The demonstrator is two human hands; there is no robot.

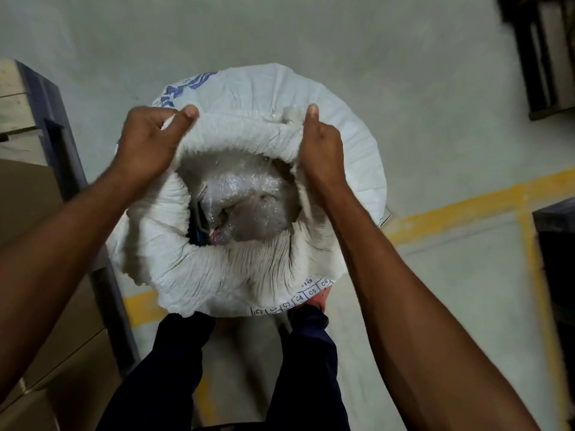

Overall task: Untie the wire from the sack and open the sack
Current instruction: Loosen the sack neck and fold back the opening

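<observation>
A white woven sack (202,269) with blue print stands upright on the floor between my legs. Its mouth is spread wide, the rim rolled outward and crinkled. My left hand (149,141) grips the far left part of the rim, thumb on top. My right hand (320,147) grips the far right part of the rim, thumb up. Inside the sack lies clear crinkled plastic wrap (245,197) over grey contents, with dark items at the inner left. I see no wire in view.
Brown cardboard boxes (37,275) and a blue-edged rack (59,129) stand close on the left. A dark pallet-like frame (541,54) is at the far right, and a dark object (557,244) at the right edge. Yellow lines (460,206) mark the grey floor.
</observation>
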